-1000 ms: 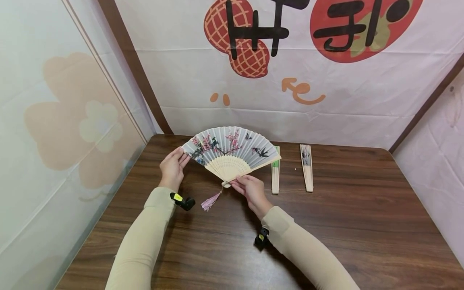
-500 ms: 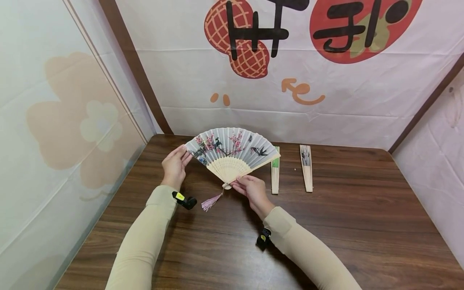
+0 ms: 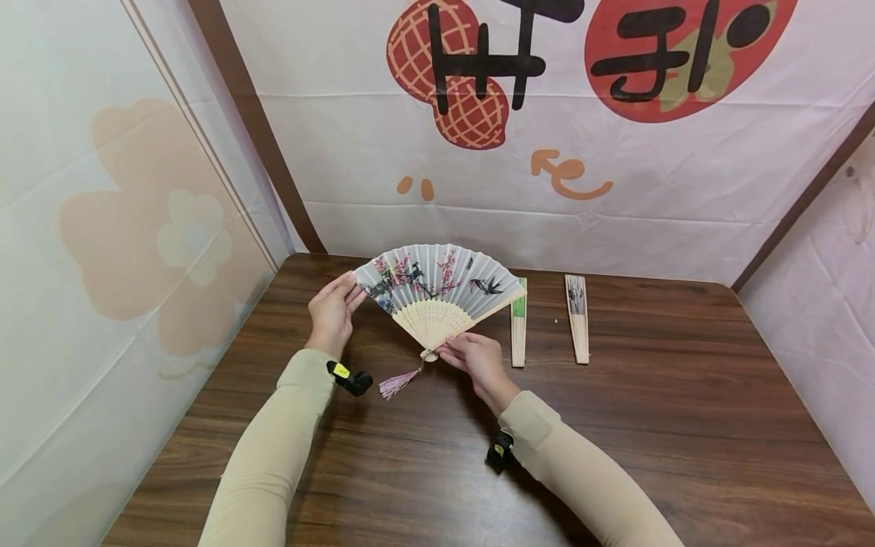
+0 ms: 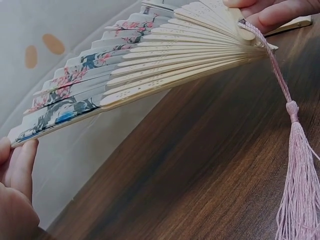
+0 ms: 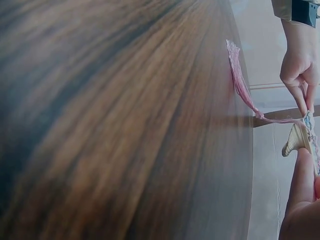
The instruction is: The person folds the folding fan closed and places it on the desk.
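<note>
A folding fan is spread wide between the two hands, its grey cloth printed with pink blossoms and a dark bird. My left hand pinches the outer left corner of the cloth; in the left wrist view its fingertips hold the end of the outer rib. Near the pivot, my right hand grips the base of the right outer rib between thumb and fingers. From the pivot hangs a pink tassel, seen large in the left wrist view. The fan is held up off the table.
Two folded fans lie on the brown wooden table to the right: a green one, its top partly behind the spread fan, and a grey-patterned one. A printed white cloth wall stands behind the table, with others at both sides.
The left hand has shifted slightly right with its corner of the fan, and the fan has narrowed a little. Its top edge sits slightly lower. The right hand has hardly moved.
</note>
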Motion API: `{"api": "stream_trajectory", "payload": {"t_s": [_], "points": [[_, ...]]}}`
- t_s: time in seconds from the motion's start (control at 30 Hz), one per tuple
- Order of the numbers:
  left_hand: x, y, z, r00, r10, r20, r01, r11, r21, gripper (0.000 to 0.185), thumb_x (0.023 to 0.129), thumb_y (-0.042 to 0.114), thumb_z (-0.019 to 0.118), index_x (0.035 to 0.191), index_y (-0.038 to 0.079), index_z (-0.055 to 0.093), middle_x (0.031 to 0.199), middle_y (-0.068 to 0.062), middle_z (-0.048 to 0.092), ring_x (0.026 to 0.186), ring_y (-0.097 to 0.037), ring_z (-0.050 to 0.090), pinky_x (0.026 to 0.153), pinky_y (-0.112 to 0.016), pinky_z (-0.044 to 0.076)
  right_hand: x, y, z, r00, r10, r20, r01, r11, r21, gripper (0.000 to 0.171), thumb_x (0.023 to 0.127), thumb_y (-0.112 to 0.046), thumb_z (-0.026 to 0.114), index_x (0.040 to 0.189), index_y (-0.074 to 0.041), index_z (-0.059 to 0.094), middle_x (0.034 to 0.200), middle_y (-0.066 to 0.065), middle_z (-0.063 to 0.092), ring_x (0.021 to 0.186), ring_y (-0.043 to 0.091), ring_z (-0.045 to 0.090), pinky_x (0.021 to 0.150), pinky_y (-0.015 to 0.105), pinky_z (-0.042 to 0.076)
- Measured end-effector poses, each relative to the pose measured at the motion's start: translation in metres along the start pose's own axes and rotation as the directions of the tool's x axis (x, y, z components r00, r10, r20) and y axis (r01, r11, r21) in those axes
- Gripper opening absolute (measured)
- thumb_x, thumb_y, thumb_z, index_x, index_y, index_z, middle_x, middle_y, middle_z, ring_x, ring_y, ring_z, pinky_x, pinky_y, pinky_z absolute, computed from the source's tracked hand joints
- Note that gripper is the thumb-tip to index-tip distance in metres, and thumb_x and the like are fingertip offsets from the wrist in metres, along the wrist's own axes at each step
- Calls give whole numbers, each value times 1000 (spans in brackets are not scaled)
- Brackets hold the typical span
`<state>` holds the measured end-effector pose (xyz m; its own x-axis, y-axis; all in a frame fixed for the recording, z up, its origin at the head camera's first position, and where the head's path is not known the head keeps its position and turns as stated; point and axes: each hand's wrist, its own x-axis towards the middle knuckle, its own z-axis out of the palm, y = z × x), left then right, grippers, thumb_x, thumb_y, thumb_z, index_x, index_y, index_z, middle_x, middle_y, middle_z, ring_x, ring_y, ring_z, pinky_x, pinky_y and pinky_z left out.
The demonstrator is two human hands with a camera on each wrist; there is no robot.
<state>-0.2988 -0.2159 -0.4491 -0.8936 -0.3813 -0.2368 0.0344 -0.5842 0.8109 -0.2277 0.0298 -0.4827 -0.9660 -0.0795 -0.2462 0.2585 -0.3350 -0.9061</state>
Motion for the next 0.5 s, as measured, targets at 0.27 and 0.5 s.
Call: {"api": "stream_trajectory", "payload": {"t_s": [0.27, 0.5], "points": [[-1, -2, 0, 1000, 11, 21, -12, 1000, 6, 12, 95, 0, 64, 91, 8, 72, 80, -1, 74, 71, -10, 73, 69, -21, 63, 0, 0, 0, 1000, 13, 7, -13, 1000, -27, 11, 96, 3, 58, 89, 7, 65, 76, 7, 72, 72, 12, 73, 74, 27, 64], [0, -3, 2, 1000, 17, 19, -18, 999, 31, 10, 94, 1, 65, 94, 6, 74, 81, -2, 74, 73, -10, 74, 70, -22, 63, 0, 0, -1, 1000, 19, 11, -18, 999, -34, 10, 95, 4, 58, 92, 8, 67, 74, 6, 71, 70, 11, 71, 74, 28, 64]]}}
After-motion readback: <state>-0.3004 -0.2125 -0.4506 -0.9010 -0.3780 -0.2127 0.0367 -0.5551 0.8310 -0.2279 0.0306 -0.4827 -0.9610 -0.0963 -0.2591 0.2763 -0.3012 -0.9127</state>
